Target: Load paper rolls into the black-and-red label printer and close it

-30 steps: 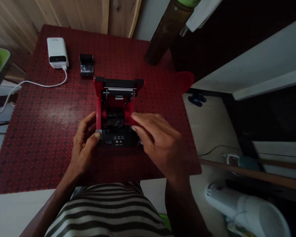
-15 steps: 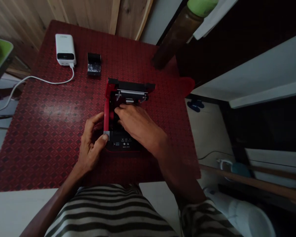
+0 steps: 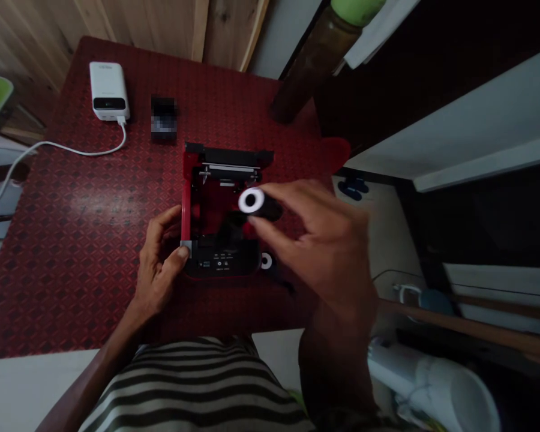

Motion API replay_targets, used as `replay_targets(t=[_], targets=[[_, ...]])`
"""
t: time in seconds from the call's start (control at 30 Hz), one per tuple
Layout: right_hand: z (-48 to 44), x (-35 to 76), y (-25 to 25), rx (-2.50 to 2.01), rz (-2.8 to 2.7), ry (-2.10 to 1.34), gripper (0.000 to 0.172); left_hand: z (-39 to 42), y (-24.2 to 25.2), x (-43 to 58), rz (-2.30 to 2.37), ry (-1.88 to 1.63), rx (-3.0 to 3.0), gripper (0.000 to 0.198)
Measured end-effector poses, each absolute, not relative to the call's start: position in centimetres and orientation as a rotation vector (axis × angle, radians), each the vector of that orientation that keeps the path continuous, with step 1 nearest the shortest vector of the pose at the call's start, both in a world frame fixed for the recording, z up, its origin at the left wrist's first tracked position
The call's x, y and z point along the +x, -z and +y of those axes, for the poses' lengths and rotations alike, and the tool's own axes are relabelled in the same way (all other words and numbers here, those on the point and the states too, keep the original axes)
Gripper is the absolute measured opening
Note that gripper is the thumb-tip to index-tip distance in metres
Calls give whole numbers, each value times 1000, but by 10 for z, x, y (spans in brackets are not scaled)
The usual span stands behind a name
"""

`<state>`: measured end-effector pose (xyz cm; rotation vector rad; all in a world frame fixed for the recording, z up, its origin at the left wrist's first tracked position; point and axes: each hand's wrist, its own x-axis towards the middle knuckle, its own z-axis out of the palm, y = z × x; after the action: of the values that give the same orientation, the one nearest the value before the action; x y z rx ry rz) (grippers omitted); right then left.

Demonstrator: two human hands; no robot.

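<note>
A small red-and-black printer point(image 3: 220, 258) stands on the table with its cover raised, showing its hollow inside. My left hand point(image 3: 158, 264) grips its left wall, thumb on the grey front corner and fingers bent along the outside. Above the printer's right side, my right hand point(image 3: 324, 234) pinches a black roll point(image 3: 272, 209) between thumb and fingers. The roll's white ring-shaped end faces left. Something dark, perhaps a strip of film, lies below it in the printer. Partly behind my right hand, another black roll with a white end point(image 3: 266, 261) rests beside the printer.
A white power bank point(image 3: 109, 90) with a cable lies at the table's back left. Near it is a small dark object point(image 3: 164, 120), blurred out. A tall brown bottle with a green cap point(image 3: 317, 60) stands at the back right. The red patterned table point(image 3: 85, 240) ends close to my body.
My right hand has come up out of the printer and moved right, now with the black roll in its fingers. My left hand keeps its hold on the printer.
</note>
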<state>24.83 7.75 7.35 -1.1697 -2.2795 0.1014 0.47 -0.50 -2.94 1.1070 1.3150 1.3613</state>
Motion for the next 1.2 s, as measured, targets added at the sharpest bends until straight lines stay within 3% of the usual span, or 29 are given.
replay_targets(t=[0.1, 0.23, 0.43, 0.7, 0.87, 0.97, 1.03, 1.2], targets=[[92, 284, -42, -1272, -1930, -159, 18, -5, 32, 4, 1327, -1366, 1102, 60], [125, 302, 18, -1328, -1510, -461, 36, -3, 37, 3, 1346, -1424, 1150, 64], [151, 291, 62, -1359, -1494, -701, 36, 1, 43, 1, 1374, -1478, 1226, 65], [148, 289, 70, -1424, -1602, -788, 34, 3, 42, 1, 1344, -1474, 1199, 63], [129, 311, 60, -1529, -1607, -798, 51, 2, 39, 2, 1352, -1459, 1196, 64], [94, 330, 47, -1578, -1633, -843, 23, 1, 38, 2, 1365, -1442, 1203, 64], [66, 338, 39, -1571, -1677, -935, 13, 1, 38, 2, 1370, -1435, 1198, 64], [25, 327, 35, -1447, -1744, -1170, 48, 0, 42, 1, 1360, -1445, 1192, 64]])
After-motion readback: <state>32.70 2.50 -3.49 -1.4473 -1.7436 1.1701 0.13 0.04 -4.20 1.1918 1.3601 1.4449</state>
